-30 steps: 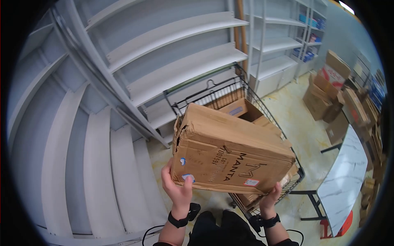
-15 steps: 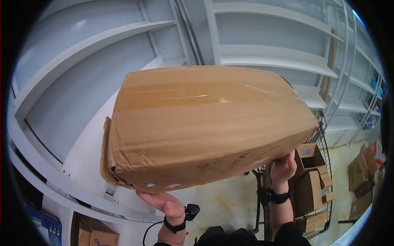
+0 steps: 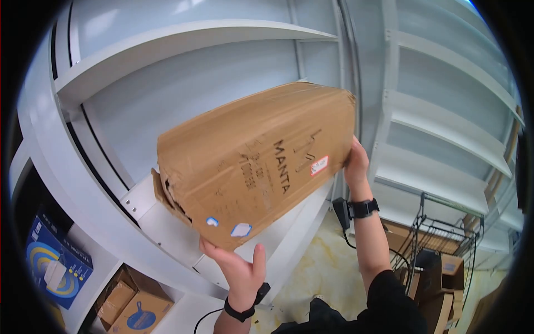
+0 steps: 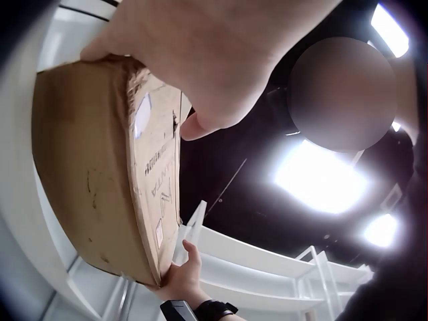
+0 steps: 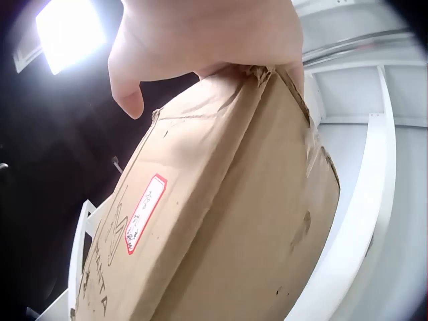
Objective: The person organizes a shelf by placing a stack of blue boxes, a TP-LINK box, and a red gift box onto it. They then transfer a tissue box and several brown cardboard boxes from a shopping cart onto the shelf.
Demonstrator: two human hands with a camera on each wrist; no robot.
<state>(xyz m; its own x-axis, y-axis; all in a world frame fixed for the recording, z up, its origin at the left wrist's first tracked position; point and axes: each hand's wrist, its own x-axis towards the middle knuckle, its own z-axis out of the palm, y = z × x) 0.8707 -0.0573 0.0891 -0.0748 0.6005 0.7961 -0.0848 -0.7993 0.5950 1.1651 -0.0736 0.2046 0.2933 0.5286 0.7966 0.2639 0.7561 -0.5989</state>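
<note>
A worn cardboard box [image 3: 256, 161] printed MANTA is held up between both hands, tilted, in front of a white shelf. A red-edged label and small white patches mark its printed side; one end is torn. My left hand [image 3: 239, 275] supports the lower left corner, fingers beneath it and thumb raised. At the right end my right hand [image 3: 356, 164] grips the box's edge, fingers partly hidden. The left wrist view shows the left hand [image 4: 200, 57] close over the box's corner. The right wrist view has the right hand [image 5: 214, 37] around a crumpled corner.
Behind the box runs a white shelf board [image 3: 222, 30], with an upright at the left. A blue printed box [image 3: 58, 261] and an open carton [image 3: 136, 303] occupy the lower left. A wire cart [image 3: 445, 239] with cartons stands at the right, near more white shelves [image 3: 439, 131].
The box has been lifted from above the wire cart and carried left to the shelving, both hands still holding it. Its printed side has tipped back into view. The head view has swung left.
</note>
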